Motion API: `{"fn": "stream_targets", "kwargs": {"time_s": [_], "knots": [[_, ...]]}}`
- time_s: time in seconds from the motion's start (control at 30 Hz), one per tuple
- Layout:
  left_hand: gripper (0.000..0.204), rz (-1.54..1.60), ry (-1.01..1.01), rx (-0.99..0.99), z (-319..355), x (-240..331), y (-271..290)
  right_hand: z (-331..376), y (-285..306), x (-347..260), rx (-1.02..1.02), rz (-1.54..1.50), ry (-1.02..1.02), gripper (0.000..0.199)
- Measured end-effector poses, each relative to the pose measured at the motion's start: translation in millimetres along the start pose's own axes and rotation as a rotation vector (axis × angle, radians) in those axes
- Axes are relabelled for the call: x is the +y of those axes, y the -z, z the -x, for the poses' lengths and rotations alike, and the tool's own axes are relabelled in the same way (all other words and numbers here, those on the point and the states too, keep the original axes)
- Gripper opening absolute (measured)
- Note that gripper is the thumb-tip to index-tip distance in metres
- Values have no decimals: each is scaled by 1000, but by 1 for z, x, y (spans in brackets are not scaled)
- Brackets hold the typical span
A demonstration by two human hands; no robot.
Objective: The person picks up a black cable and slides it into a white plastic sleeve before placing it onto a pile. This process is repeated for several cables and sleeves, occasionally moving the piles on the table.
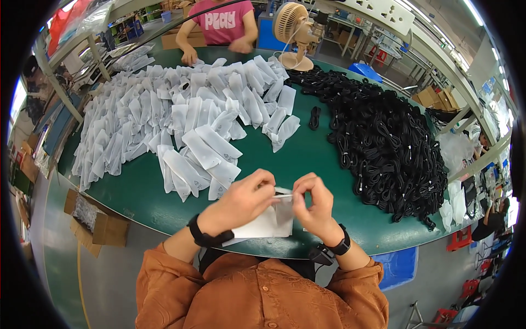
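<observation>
In front of me, at the near edge of the green table, I hold a small whitish plastic bag by its upper edge. My left hand has its fingers closed on one side of that edge. On the other side, my right hand pinches it between thumb and fingertips. Blur hides what, if anything, is inside the bag. Beneath my hands lie flat white sheets or bags. Past my left hand is a big heap of filled frosted bags. Coiled black cables are piled to the right.
One black cable coil lies apart, between the piles. A beige fan stands at the far edge, near a person in a pink shirt whose hands are at the bag heap. A cardboard box and blue bin sit below the table.
</observation>
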State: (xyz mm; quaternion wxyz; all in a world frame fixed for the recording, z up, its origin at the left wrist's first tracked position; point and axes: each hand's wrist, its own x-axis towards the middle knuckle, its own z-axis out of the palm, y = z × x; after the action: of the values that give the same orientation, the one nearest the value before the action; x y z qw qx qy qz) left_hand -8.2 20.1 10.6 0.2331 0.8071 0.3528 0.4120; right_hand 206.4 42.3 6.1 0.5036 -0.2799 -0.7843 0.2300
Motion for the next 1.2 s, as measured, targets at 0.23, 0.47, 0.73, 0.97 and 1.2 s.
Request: {"fn": "stream_targets", "kwargs": {"time_s": [0.23, 0.47, 0.73, 0.97, 1.2], "knots": [[52, -324, 331, 466, -3, -55, 92, -5, -2, 45, -55, -127, -362, 30], [114, -717, 739, 68, 108, -64, 91, -7, -50, 58, -509, 362, -141, 103], [105, -765, 795, -241, 124, -132, 52, -30, -154, 99, -756, 644, -51, 114], [83, -813, 787, -265, 120, -211, 83, -61, -218, 129, -692, 624, -22, 120], [69, -724, 929, -253, 80, -223, 110, -97, -246, 154, -638, 626, -21, 122]]}}
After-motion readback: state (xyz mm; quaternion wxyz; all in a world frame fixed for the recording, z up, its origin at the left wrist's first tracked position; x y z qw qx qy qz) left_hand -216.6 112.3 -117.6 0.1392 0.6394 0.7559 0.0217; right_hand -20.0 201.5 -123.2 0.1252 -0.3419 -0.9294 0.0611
